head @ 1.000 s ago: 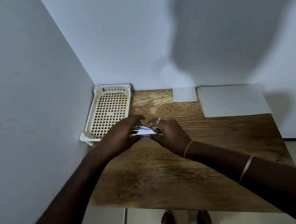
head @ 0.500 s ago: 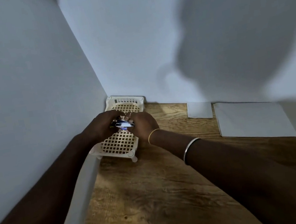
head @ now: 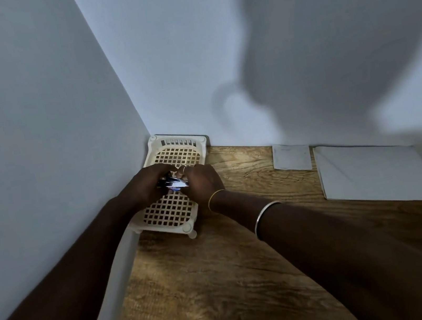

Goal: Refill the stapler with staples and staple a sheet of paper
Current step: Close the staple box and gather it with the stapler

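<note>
Both hands have shifted from over bare wood, as seen 1 s back, to above the cream basket; vs. half a sec ago they sit in much the same spot. Left hand [head: 150, 184] and right hand [head: 202, 182] meet over the lattice basket [head: 174, 212], which stands on short legs at the bench's far-left corner, against both walls. Between them is the stapler [head: 173, 185], a small dark and shiny thing w/ a bit of blue showing; it's held above the basket floor, not resting in it as far as can be told. Left grip: fingers curled around the stapler's left end. Right grip: thumb and fingers pinched on its right end, a ring on one finger. Whether the stapler is hinged open can't be told, too small and partly covered by fingers. No staples can be made out.

Right wrist carries a thin gold band [head: 214, 199], and further up the forearm a silver bangle [head: 264, 217]. Both forearms reach in from the near edge, left along the left wall.

Bench [head: 223, 282] is wood-grain, otherwise bare in the middle. At the far edge, by the back wall, lies a small white square sheet [head: 291, 157]; just right of it, apart by a narrow gap, a larger stack of white paper [head: 372, 170] lies flat. Both are well apart from the hands. A big shadow falls on the back wall.
</note>
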`<action>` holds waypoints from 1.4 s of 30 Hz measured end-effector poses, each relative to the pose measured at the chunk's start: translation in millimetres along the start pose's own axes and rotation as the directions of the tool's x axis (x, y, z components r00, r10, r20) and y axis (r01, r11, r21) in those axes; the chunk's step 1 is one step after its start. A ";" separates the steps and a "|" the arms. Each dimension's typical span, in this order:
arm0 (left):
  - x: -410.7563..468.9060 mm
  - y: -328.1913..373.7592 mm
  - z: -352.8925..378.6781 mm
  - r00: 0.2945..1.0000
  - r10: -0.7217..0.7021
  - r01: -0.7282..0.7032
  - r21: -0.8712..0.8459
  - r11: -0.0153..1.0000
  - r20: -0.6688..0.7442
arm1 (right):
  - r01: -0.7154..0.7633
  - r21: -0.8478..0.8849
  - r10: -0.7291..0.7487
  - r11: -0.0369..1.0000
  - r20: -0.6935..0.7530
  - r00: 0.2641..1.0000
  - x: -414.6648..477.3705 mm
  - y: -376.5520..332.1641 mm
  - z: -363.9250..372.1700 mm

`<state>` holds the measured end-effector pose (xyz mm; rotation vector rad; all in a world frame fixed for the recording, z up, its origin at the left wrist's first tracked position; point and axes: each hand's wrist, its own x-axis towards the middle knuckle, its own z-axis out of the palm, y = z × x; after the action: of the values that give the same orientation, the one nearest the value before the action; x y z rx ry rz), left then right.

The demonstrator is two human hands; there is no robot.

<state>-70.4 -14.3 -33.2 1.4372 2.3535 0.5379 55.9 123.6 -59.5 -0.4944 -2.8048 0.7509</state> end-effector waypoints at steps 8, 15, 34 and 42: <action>0.4 -9.6 10.2 0.999 -0.042 0.042 -0.008 0.999 0.011 | -0.004 -0.005 0.004 1.000 -0.006 1.000 -0.1 1.7 5.3; -0.8 -12.4 9.5 0.996 -0.084 0.084 -0.062 0.995 0.001 | 0.016 -0.023 -0.016 1.000 -0.006 1.000 -0.2 1.9 6.7; 55.5 -5.2 -22.2 0.997 0.060 -0.054 0.098 0.994 -0.056 | -0.038 -0.036 0.036 0.999 -0.066 0.997 46.4 10.4 -14.7; 74.5 -14.4 -12.0 0.993 0.109 -0.105 0.077 0.991 -0.052 | -0.047 -0.176 0.030 0.983 -0.098 0.995 64.2 21.1 -4.2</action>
<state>-119.5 44.6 -35.8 1.6088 2.3731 0.5296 3.3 166.3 -60.3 -0.5996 -2.7935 0.4721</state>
